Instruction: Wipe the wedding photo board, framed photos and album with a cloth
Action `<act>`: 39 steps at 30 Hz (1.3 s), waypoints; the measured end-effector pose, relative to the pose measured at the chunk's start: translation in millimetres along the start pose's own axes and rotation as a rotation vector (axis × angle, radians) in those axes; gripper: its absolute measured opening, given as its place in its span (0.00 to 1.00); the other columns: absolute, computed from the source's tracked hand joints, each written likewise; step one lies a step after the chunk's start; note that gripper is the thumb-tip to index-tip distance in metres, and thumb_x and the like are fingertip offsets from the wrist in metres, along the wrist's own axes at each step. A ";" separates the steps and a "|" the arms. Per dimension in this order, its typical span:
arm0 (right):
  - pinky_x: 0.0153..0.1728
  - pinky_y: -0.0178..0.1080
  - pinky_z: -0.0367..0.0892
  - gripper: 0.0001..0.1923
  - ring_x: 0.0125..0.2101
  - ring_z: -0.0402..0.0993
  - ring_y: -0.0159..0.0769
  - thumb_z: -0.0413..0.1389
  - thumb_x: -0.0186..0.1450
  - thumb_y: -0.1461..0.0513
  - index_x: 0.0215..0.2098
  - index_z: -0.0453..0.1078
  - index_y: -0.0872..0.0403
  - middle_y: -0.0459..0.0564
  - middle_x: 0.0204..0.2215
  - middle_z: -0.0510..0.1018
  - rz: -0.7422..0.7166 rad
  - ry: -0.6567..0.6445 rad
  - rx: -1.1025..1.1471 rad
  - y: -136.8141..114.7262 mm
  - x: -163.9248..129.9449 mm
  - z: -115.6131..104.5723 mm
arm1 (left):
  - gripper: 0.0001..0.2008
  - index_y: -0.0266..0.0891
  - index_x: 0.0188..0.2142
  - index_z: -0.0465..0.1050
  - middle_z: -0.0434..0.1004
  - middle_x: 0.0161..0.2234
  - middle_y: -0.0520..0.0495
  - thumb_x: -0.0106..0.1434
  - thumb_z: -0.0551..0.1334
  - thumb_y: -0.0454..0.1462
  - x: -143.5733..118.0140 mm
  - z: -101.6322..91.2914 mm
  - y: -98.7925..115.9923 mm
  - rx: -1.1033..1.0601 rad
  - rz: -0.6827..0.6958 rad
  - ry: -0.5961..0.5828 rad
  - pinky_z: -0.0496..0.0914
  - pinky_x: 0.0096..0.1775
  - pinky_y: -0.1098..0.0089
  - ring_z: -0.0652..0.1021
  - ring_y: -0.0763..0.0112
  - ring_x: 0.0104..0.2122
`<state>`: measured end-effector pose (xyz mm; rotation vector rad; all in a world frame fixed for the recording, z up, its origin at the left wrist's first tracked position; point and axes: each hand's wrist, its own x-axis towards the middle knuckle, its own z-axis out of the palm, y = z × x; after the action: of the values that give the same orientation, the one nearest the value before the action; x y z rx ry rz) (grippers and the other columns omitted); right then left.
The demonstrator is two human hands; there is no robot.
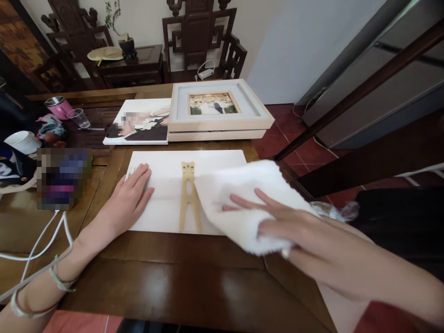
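White and fluffy, a cloth point(243, 199) lies bunched over the right end of a flat white board point(163, 185) on the dark wooden worktop point(180, 277). The right hand point(277, 222) rests on top of the cloth with its fingers point(243, 201) stretched out and spread, palm down, pressing the fabric rather than clenching it; part of the cloth folds up around the heel of the hand. The left hand point(130, 196) lies flat and open on the left part of the board, fingers together and pointing away from the person, holding nothing. Two pale bands circle the left wrist and forearm.

The board lies face down near the front edge of the worktop, and a light wooden easel stand point(189, 196) is fixed along its middle, just left of the cloth and touching its edge.

Behind the board, a pale wooden picture frame point(217, 108) sits on a second one of the same kind. To its left lies a flat photo print point(138, 122), touching the frames. Farther left stand a pink tumbler point(58, 106) and a clear plastic cup point(80, 118), with a white mug point(22, 141) near the worktop's left edge. White cables point(45, 240) loop across the left corner. Carved dark chairs point(201, 37) stand against the wall behind.
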<state>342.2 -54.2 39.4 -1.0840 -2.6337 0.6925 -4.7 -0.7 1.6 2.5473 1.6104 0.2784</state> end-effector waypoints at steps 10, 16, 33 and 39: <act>0.64 0.65 0.46 0.17 0.66 0.51 0.50 0.46 0.53 0.72 0.34 0.69 0.51 0.49 0.64 0.64 0.067 0.260 -0.136 22.3 21.7 22.6 | 0.25 0.36 0.64 0.54 0.53 0.67 0.38 0.72 0.44 0.44 -0.2 0.4 -0.4 0.014 -0.007 -0.004 0.55 0.63 0.50 0.56 0.57 0.67; 0.65 0.62 0.46 0.15 0.64 0.55 0.50 0.51 0.53 0.70 0.31 0.73 0.48 0.42 0.63 0.65 -0.011 0.061 -0.051 -25.8 -23.2 25.1 | 0.25 0.35 0.64 0.56 0.55 0.67 0.36 0.72 0.43 0.44 0.5 0.6 0.6 0.039 0.019 0.024 0.56 0.63 0.51 0.57 0.56 0.66; 0.63 0.67 0.46 0.20 0.66 0.50 0.51 0.46 0.54 0.75 0.39 0.69 0.54 0.60 0.61 0.67 0.007 0.265 -0.206 22.7 69.9 22.4 | 0.25 0.36 0.64 0.55 0.54 0.67 0.37 0.72 0.43 0.44 -0.7 -0.3 -1.0 0.017 -0.004 -0.009 0.56 0.63 0.49 0.56 0.57 0.67; 0.65 0.62 0.45 0.19 0.66 0.50 0.46 0.45 0.51 0.76 0.31 0.70 0.52 0.50 0.63 0.65 -0.040 0.146 -0.126 -24.2 18.3 28.4 | 0.25 0.36 0.64 0.55 0.54 0.67 0.37 0.72 0.44 0.44 0.1 -0.4 0.3 0.019 0.000 -0.001 0.55 0.63 0.50 0.56 0.57 0.67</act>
<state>304.3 -66.0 27.1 -1.0677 -2.5944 0.4270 -4.5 -0.8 2.0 2.5606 1.6201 0.2632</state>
